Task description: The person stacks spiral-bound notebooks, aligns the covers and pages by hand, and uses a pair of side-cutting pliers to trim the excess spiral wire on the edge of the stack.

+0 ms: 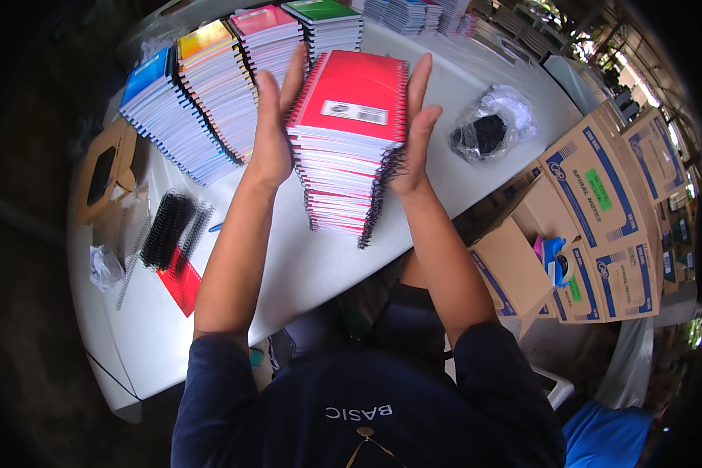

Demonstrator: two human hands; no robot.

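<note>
A tall stack of red-covered spiral notebooks [356, 86] stands on the white table in front of me, its page edges toward me and slightly uneven. My left hand [274, 136] lies along the stack's left side, fingers stretched out and thumb apart. Along the right side, next to the black coils, my right hand [415, 148] is flat with its fingers extended. Both palms are at the stack's sides. Behind my left hand stand more notebook stacks: blue [150, 74], yellow [205, 43], pink [264, 22] and green [324, 12].
Loose black spiral coils [168, 226] lie left on the table [304, 277], over a red cover [181, 285]. A brown carton [105, 168] sits behind them. At right is a clear plastic bag [511, 109] with something black inside. Cardboard boxes [593, 187] are piled beyond the table's right edge.
</note>
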